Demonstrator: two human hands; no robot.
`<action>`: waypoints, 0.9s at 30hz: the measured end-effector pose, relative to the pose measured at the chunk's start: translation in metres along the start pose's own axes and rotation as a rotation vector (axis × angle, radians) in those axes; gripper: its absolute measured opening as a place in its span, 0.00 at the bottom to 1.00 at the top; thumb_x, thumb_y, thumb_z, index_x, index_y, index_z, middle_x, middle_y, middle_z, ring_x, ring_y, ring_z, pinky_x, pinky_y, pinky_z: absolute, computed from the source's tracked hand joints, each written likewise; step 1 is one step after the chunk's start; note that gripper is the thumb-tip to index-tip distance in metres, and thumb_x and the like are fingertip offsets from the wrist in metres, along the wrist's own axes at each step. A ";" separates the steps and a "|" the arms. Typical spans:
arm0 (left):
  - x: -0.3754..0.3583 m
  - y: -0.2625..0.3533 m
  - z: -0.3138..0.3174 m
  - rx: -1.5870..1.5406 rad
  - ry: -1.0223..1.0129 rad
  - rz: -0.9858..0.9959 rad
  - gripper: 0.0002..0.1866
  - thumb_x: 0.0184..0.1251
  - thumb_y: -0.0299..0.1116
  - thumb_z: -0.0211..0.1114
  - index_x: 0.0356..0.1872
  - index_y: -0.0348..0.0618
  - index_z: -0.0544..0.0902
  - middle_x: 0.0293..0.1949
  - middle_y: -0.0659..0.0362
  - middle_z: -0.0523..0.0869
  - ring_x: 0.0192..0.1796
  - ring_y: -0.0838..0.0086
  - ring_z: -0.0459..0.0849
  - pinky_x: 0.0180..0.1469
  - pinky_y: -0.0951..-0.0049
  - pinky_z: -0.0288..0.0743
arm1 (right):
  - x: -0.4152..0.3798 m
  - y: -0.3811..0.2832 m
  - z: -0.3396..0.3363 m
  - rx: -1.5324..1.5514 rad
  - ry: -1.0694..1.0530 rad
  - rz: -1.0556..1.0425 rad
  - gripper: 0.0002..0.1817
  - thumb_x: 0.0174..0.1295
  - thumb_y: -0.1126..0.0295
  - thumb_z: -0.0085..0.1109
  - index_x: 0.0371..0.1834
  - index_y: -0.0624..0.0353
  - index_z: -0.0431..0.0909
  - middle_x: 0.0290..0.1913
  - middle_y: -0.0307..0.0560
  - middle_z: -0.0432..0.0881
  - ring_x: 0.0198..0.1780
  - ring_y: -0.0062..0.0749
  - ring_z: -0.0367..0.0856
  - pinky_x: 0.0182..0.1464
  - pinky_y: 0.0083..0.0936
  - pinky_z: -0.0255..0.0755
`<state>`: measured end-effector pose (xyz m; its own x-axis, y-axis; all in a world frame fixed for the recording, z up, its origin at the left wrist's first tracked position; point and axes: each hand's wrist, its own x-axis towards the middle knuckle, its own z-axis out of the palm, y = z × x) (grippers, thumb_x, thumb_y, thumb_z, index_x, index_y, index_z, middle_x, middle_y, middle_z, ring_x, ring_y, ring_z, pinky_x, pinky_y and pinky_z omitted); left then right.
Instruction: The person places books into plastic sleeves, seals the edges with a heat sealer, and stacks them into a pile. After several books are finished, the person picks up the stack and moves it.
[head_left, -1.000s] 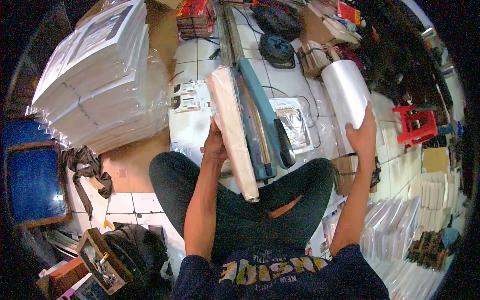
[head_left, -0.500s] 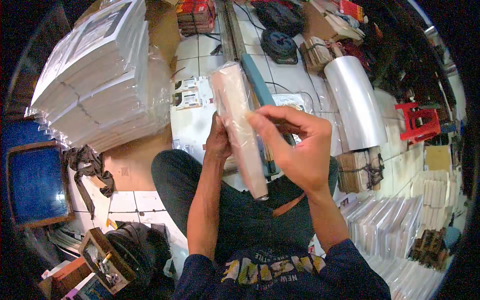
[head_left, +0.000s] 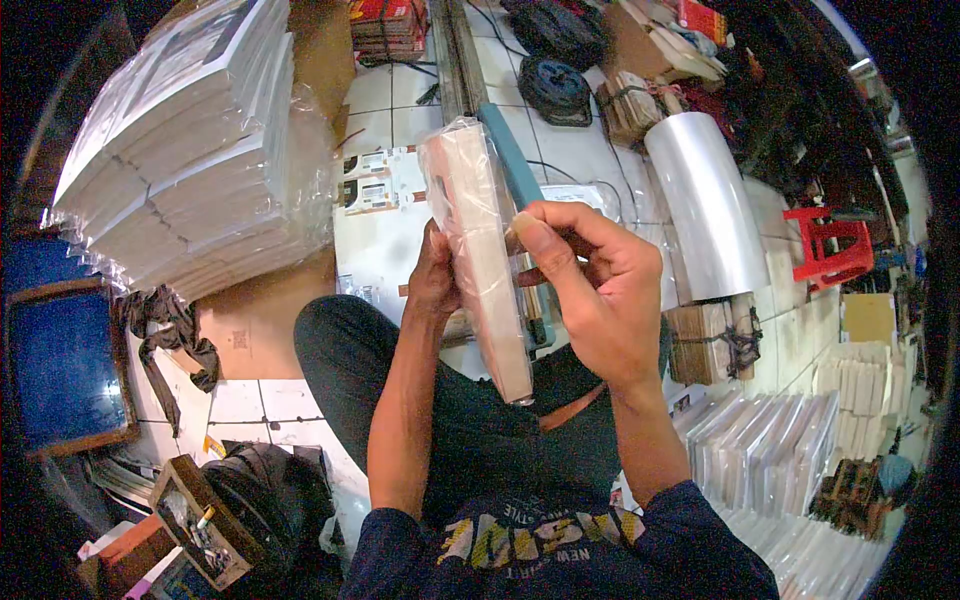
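— Where is the plastic-wrapped stack of books (head_left: 480, 250) held?
— Upright above the lap, gripped from behind by the left hand (head_left: 432, 280); its front edge is pinched by the right hand (head_left: 590, 290), before the blue heat sealer (head_left: 515, 175).

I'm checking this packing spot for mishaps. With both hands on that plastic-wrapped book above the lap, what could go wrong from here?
The wrapped book is held on edge, gripped by the left hand behind and the right hand pinching its side; slick film might let it slip onto the blue sealer below. The pinch could tear or crease the thin wrap. The leaning stack of wrapped bundles close by might topple if bumped.
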<state>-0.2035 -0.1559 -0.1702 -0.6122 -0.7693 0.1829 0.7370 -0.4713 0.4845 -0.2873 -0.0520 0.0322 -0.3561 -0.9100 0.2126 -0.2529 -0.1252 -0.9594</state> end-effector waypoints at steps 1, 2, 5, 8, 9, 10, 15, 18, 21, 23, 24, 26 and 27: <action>0.002 -0.002 -0.005 -0.002 -0.084 0.025 0.41 0.59 0.64 0.61 0.67 0.50 0.61 0.57 0.56 0.77 0.54 0.66 0.80 0.50 0.59 0.83 | 0.000 -0.003 0.000 0.013 -0.006 0.017 0.09 0.65 0.69 0.61 0.41 0.64 0.83 0.33 0.41 0.86 0.33 0.19 0.83 0.37 0.18 0.76; 0.001 -0.002 -0.006 -0.002 -0.084 0.025 0.41 0.59 0.64 0.61 0.67 0.50 0.61 0.57 0.56 0.77 0.54 0.66 0.80 0.50 0.59 0.83 | -0.001 -0.005 0.001 0.027 -0.012 0.034 0.09 0.65 0.69 0.61 0.41 0.64 0.83 0.33 0.41 0.86 0.33 0.19 0.83 0.37 0.18 0.76; -0.001 -0.003 -0.006 -0.008 -0.021 -0.011 0.41 0.59 0.63 0.61 0.67 0.50 0.61 0.57 0.56 0.77 0.54 0.66 0.80 0.49 0.59 0.83 | -0.002 -0.003 0.001 0.014 -0.002 0.009 0.09 0.65 0.68 0.60 0.41 0.63 0.83 0.33 0.41 0.86 0.34 0.20 0.83 0.37 0.18 0.76; 0.002 -0.004 -0.008 0.118 -0.004 0.000 0.41 0.59 0.63 0.62 0.67 0.50 0.61 0.56 0.56 0.77 0.54 0.66 0.80 0.50 0.58 0.82 | -0.002 -0.002 -0.002 -0.050 -0.046 -0.057 0.10 0.68 0.71 0.57 0.45 0.67 0.81 0.39 0.43 0.84 0.40 0.22 0.82 0.38 0.21 0.81; 0.002 -0.005 -0.009 0.093 0.026 -0.040 0.41 0.60 0.63 0.61 0.67 0.50 0.61 0.57 0.56 0.77 0.54 0.65 0.80 0.51 0.57 0.82 | -0.001 -0.003 -0.002 -0.050 -0.046 -0.057 0.10 0.68 0.71 0.57 0.45 0.67 0.81 0.39 0.43 0.84 0.40 0.22 0.82 0.38 0.21 0.81; 0.002 -0.006 -0.011 0.068 0.056 -0.079 0.41 0.60 0.63 0.61 0.67 0.50 0.61 0.57 0.55 0.77 0.55 0.65 0.80 0.51 0.55 0.81 | -0.001 -0.006 -0.001 -0.033 -0.035 -0.034 0.12 0.70 0.69 0.55 0.45 0.67 0.81 0.39 0.43 0.84 0.40 0.22 0.82 0.38 0.21 0.80; -0.002 0.004 0.014 0.009 0.043 -0.042 0.44 0.56 0.64 0.64 0.65 0.44 0.64 0.55 0.52 0.79 0.52 0.63 0.82 0.49 0.56 0.83 | 0.001 -0.011 0.001 0.026 -0.023 0.004 0.16 0.73 0.63 0.49 0.46 0.66 0.81 0.38 0.42 0.84 0.40 0.22 0.82 0.38 0.21 0.81; 0.000 0.012 0.025 0.041 0.010 -0.003 0.47 0.52 0.65 0.67 0.63 0.38 0.65 0.53 0.50 0.80 0.49 0.62 0.84 0.47 0.58 0.84 | 0.000 -0.013 0.001 0.035 -0.014 0.022 0.17 0.73 0.63 0.48 0.46 0.66 0.82 0.37 0.41 0.84 0.41 0.21 0.82 0.39 0.20 0.79; 0.001 0.019 0.035 0.120 0.054 0.065 0.47 0.50 0.62 0.71 0.61 0.33 0.66 0.51 0.49 0.81 0.47 0.63 0.85 0.46 0.59 0.84 | 0.002 -0.014 -0.001 -0.036 0.000 0.001 0.18 0.73 0.62 0.49 0.46 0.66 0.82 0.38 0.42 0.85 0.42 0.21 0.82 0.40 0.19 0.76; 0.002 0.019 0.032 0.173 0.096 0.111 0.46 0.50 0.60 0.73 0.59 0.32 0.67 0.51 0.49 0.81 0.47 0.63 0.85 0.46 0.59 0.84 | 0.003 -0.013 -0.002 -0.051 0.012 -0.006 0.18 0.73 0.62 0.49 0.46 0.67 0.83 0.40 0.44 0.86 0.42 0.22 0.82 0.42 0.18 0.74; 0.002 0.016 0.027 0.147 0.153 0.124 0.44 0.51 0.57 0.74 0.58 0.32 0.67 0.50 0.49 0.81 0.47 0.63 0.85 0.47 0.60 0.84 | 0.003 -0.012 -0.002 -0.053 0.014 -0.007 0.18 0.73 0.62 0.49 0.46 0.67 0.83 0.40 0.44 0.86 0.42 0.22 0.82 0.42 0.18 0.74; 0.002 0.014 0.021 0.122 0.210 0.135 0.41 0.52 0.53 0.75 0.56 0.31 0.68 0.49 0.49 0.81 0.47 0.63 0.84 0.47 0.61 0.84 | 0.003 -0.012 -0.002 -0.029 0.027 0.015 0.19 0.73 0.61 0.48 0.47 0.67 0.82 0.41 0.45 0.86 0.42 0.23 0.82 0.43 0.18 0.73; 0.003 0.014 0.021 0.123 0.212 0.146 0.40 0.52 0.52 0.75 0.55 0.31 0.69 0.49 0.50 0.81 0.47 0.63 0.84 0.48 0.62 0.83 | 0.004 -0.011 -0.002 -0.029 0.029 0.015 0.19 0.73 0.61 0.48 0.47 0.67 0.82 0.41 0.45 0.86 0.42 0.23 0.82 0.43 0.18 0.73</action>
<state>-0.2012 -0.1562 -0.1446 -0.4187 -0.9044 0.0816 0.7649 -0.3029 0.5685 -0.2871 -0.0533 0.0442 -0.3856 -0.8999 0.2039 -0.2731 -0.0998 -0.9568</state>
